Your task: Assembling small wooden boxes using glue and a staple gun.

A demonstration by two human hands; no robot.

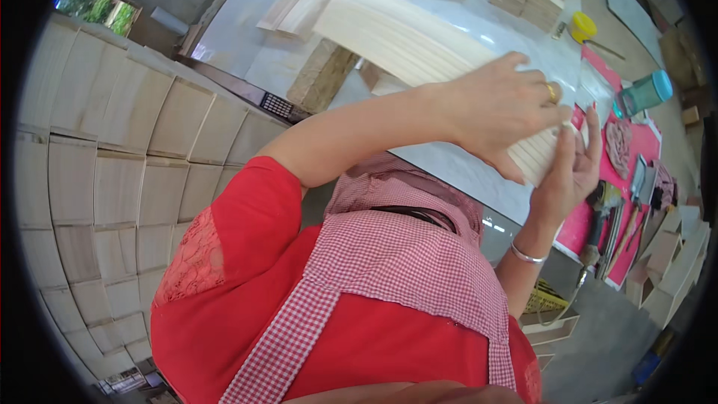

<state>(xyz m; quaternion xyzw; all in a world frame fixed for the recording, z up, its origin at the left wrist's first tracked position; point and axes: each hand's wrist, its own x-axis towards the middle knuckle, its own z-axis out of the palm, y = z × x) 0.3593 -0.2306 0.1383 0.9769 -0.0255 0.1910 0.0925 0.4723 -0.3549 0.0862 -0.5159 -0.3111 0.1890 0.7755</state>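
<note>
Left hand [497, 112] is laid flat, fingers spread, on a stack of thin wooden slats [419, 41] on the white table [456, 172]; right hand [572, 168], open-palmed, is pressed against the stack's near end
</note>
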